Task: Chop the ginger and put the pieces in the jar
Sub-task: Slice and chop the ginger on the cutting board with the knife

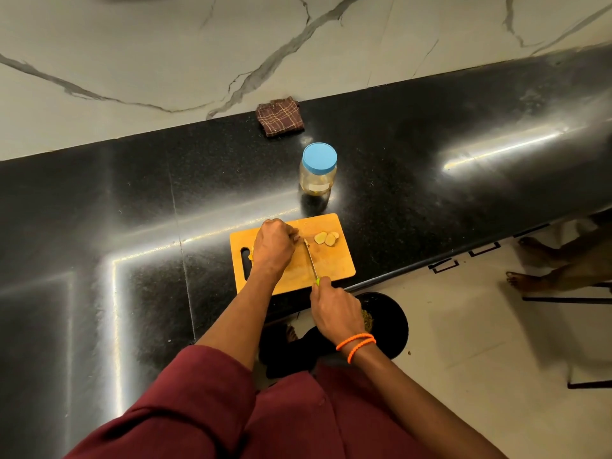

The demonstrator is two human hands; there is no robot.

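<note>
Head view, looking down on a wooden cutting board point(331, 270) at the near edge of a black stone bench point(132, 210). Left hand point(273, 245) lies over the uncut ginger point(251, 253) at the handle-slot end of the board, its grip curled round the root; most of the root is hidden beneath the hand, and only a pale yellow bit shows beside the slot. Right hand point(334, 309), its grip closed on the green handle, holds the knife point(311, 261) with the blade running across the board and its tip just beside the left fingertips. Three sliced pieces point(326, 238), pale, rounded and thin with a darker rim of skin, lie overlapping on the far part of the board, on the side away from the slot. Beyond the board's far edge stands the jar point(318, 175), clear, upright, its blue lid point(319, 157) still on; some yellowish matter shows at its bottom. Farther from the board lies a folded checked cloth point(280, 117) against the wall.

Judged step: slicing, early in the task. Good practice would be to keep the left fingertips tucked back from the blade, hold the knobbly root flat so it cannot roll, and cut straight down in even, thin strokes. Before transfer, the lid must come off.
</note>
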